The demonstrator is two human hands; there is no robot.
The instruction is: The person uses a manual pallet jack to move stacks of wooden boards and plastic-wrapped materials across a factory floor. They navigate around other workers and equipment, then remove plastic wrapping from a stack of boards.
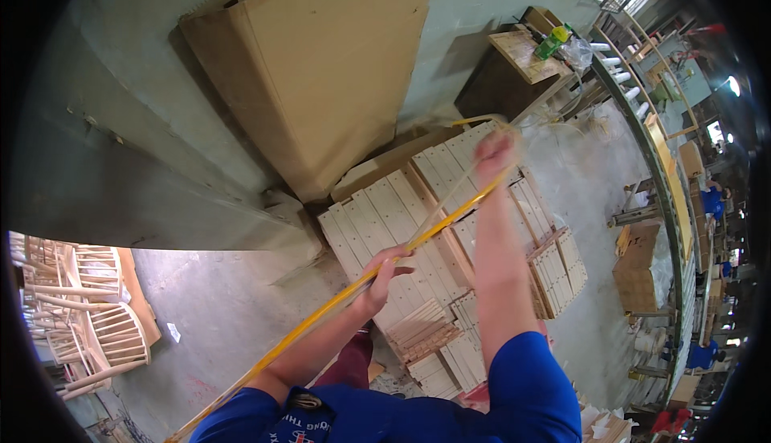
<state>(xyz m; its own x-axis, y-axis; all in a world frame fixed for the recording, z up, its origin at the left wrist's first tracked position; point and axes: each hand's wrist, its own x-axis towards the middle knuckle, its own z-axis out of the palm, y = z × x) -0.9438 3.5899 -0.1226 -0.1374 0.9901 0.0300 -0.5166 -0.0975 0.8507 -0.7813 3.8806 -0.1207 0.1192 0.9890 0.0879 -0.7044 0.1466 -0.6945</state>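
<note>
A long yellow strap [321, 311] runs slantwise from beside my left arm, through my left hand, up to my right hand. My left hand [381, 279] is curled loosely round it, with some fingertips sticking out. Farther off and to the right, my right hand [495, 157] is raised and closed on the strap; motion blurs its fingers. Beneath both hands lie stacks of pale wooden slats [393, 222] with small dark holes. A thin pale length of strap also stretches between the hands, and another yellow piece shows beyond the right hand.
Large cardboard sheets [329, 65] lean on the wall ahead. A small wooden cabinet [522, 61] with a green-yellow bottle stands at far right. Along the right runs a curved-looking roller conveyor [671, 194] beside a cardboard box [642, 266]. Wooden chair frames [104, 330] lie at left.
</note>
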